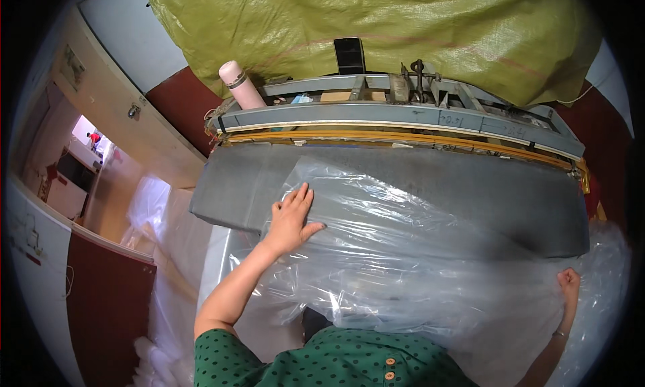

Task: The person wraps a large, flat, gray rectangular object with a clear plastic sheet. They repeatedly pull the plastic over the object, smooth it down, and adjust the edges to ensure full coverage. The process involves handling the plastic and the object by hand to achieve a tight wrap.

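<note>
A sheet of clear plastic film point(390, 279) lies partly over the grey padded work surface point(537, 205) and hangs down in front of me. My left hand point(294, 219) rests flat on the film near its left edge, fingers stretched out and thumb apart. At the far right my right hand point(568, 285) is closed, its fingers pinched on the film beside the front right corner of the surface. Between both hands the film is wrinkled and shiny.
Behind the surface runs a grey metal frame point(403, 116) with a clamp-like fitting point(418, 81). A pink bottle point(242, 86) and a dark phone point(349, 55) stand there, before a yellow-green tarp point(376, 17). More plastic film point(149, 202) lies at left by an open door point(127, 108).
</note>
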`<act>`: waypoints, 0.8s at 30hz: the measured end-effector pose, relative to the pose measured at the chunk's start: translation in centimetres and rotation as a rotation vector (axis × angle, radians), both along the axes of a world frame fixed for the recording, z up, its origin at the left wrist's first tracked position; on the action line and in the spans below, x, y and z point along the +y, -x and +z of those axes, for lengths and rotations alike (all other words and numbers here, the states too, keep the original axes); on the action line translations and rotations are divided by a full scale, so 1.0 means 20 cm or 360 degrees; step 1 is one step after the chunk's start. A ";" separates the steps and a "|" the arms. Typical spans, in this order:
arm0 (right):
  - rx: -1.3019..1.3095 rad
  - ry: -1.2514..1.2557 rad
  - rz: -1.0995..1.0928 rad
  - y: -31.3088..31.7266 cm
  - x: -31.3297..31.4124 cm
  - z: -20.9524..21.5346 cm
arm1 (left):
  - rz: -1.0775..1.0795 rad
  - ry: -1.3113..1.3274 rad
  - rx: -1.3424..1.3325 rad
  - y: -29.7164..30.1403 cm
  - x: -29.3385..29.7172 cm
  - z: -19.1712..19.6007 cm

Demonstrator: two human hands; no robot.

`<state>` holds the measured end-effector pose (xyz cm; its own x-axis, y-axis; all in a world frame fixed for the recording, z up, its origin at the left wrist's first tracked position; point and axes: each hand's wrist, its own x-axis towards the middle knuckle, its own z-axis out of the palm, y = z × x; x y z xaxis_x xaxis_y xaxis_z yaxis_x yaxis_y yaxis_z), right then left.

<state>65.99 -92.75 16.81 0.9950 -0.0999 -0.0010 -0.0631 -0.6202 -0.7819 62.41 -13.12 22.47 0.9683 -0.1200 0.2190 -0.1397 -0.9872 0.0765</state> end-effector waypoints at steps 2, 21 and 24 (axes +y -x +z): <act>0.0024 0.0001 -0.0032 0.01 -0.02 -0.01 | -0.0013 0.0041 0.0068 -0.05 0.02 0.04; -0.0144 -0.0481 -0.0340 -0.02 0.01 0.08 | 0.0407 0.0454 -0.0267 -0.68 0.21 -0.04; -0.0243 -0.0427 -0.0466 -0.19 0.07 0.12 | 0.0208 0.0618 -0.0576 -0.70 0.28 -0.07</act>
<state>69.80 -91.45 19.14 0.9153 -0.3948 0.0794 -0.0776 -0.3664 -0.9272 76.36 -7.59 21.06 0.8243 0.1525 0.5453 -0.1025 -0.9070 0.4085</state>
